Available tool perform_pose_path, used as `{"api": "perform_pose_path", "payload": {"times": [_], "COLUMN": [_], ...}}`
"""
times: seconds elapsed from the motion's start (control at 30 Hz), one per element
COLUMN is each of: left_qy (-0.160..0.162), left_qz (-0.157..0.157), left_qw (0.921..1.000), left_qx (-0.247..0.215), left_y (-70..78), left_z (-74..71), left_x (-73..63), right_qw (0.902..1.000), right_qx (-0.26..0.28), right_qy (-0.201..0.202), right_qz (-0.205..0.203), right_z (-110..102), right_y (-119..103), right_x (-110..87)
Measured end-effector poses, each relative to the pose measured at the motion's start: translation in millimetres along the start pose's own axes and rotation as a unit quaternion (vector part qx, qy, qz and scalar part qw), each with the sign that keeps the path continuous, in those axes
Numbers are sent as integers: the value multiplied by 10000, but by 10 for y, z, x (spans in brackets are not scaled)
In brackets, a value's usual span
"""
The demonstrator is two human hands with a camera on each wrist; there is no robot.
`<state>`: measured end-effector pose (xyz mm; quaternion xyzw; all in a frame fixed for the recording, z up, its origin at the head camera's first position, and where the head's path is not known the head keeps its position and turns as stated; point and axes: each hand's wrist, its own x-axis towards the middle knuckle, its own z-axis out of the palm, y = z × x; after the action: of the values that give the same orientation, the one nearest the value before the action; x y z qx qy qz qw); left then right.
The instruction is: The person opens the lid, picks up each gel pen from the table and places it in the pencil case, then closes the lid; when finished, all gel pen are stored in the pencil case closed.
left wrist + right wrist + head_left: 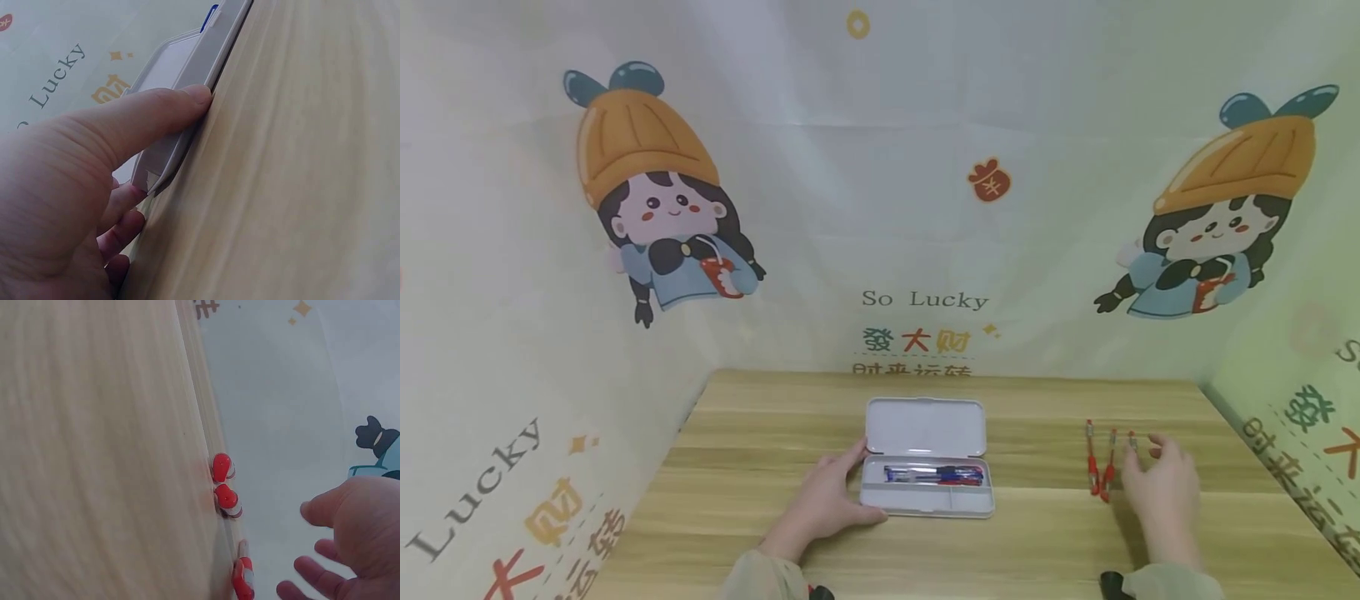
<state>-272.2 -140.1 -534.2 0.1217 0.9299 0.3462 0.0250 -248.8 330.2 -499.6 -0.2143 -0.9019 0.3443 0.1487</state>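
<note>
A white pencil case [904,500] stands on the table with its lid [925,427] raised. Blue and red pens [934,475] lie in its back compartment. My left hand [829,500] holds the case's left end, thumb along the front wall and fingers round the side; the left wrist view shows the thumb [156,115] pressed on that wall. To the right, three red pens lie on the table: one at left [1092,462], one in the middle [1109,467] and one [1132,438] partly hidden by my right hand [1165,492]. That hand hovers beside them, fingers apart, holding nothing.
The wooden table [1030,550] ends at a printed cloth backdrop [805,208] behind and at both sides. In the case, the front part is split by a divider [951,498] near its right end.
</note>
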Motion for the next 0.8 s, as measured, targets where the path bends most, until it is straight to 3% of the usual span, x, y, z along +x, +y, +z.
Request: {"api": "perform_pose_path", "payload": {"times": [0.53,0.8], "left_qy": [-15,14], "left_qz": [-55,-31], "left_qw": [9999,10000], "left_qx": [-86,-75], "left_y": [23,35], "left_z": [2,-2], "left_x": [1,-15], "right_qw": [9898,9876], "right_qx": [-1135,-1307], "right_qy": [-740,-750], "right_qz": [450,431], "right_z": [-32,-29], "right_y": [170,217], "right_x": [27,56]}}
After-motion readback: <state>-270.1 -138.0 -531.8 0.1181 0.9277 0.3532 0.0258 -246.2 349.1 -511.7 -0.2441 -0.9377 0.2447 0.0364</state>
